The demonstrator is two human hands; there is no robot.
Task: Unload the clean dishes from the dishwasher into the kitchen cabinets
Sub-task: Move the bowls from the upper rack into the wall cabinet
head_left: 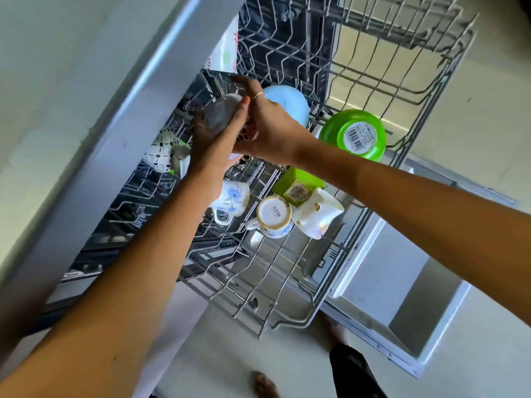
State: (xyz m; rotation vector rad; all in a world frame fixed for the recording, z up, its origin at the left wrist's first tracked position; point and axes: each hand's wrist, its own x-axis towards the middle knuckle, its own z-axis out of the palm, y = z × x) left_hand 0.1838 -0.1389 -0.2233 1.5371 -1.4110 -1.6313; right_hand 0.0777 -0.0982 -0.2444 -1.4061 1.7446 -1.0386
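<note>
Pale floor, grey countertop

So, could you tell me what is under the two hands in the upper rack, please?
A floral mug shows partly below the left hand, and a blue bowl past the right hand. Both hands hold a clear glass. The rack directly beneath them is covered.

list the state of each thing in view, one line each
dishwasher door: open, folded down
upper rack: pulled out
clear glass: held by both hands
left hand: curled round the glass
right hand: fingers on the glass
green bowl: upside down in the rack
mug marked SISTA: upside down
floral mug: tipped on its side
</note>
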